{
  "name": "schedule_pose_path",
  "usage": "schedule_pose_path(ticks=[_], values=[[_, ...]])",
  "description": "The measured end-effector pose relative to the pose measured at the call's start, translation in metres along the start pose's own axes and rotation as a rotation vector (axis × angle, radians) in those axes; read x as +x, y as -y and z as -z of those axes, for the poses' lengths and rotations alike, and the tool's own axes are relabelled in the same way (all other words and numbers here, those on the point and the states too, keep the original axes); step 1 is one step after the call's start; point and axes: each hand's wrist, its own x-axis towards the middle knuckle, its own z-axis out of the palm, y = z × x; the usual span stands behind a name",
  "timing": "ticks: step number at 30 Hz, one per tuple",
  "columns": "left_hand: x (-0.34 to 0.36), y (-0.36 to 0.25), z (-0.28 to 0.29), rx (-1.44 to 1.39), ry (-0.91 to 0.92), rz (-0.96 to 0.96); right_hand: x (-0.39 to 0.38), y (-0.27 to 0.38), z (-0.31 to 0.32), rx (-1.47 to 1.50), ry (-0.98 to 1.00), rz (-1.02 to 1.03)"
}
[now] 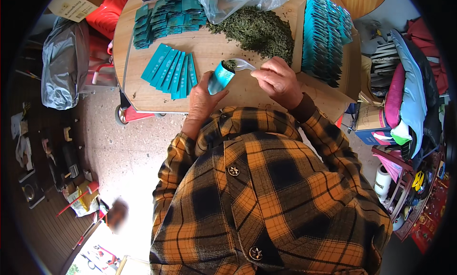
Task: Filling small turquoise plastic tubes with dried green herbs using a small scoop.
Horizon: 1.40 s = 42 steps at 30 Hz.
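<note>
My left hand [203,98] is closed round a small teal packet [220,80], its open mouth tilted up to the right. Between the fingers of my right hand [277,81] is the handle of a clear plastic spoon [243,64]. The spoon's bowl carries dried green leaves [230,64] and meets the packet's mouth. Just beyond the spoon a loose heap of dried leaves [261,31] lies on the wooden table [143,98]. Left of my left hand several flat teal packets [170,71] are fanned out, overlapping one another.
A clear plastic bag [223,11] with more leaves stands behind the heap. Stacked teal packets [173,15] lie at the far left. On the right, a cardboard box [328,92] holds standing rows of teal packets [324,42]. A bagged grey object [65,63] is left of the table.
</note>
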Motion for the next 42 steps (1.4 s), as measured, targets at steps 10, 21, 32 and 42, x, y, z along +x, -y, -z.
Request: schedule_pose_path(ticks=[10,21,32,42], values=[[0.0,0.001,-0.001,-0.009,0.004,-0.011,0.002,0.004,0.001,-0.131,-0.001,0.107],[0.0,0.005,-0.003,-0.022,0.031,0.007,-0.025,-0.023,-0.017,0.418,-0.083,-0.634],[-0.001,0.007,-0.004,-0.062,0.037,0.005,-0.023,-0.07,-0.049,0.403,-0.177,-0.863],[-0.001,0.003,0.0,-0.08,0.066,0.076,-0.023,-0.064,-0.044,0.149,-0.191,-0.503]])
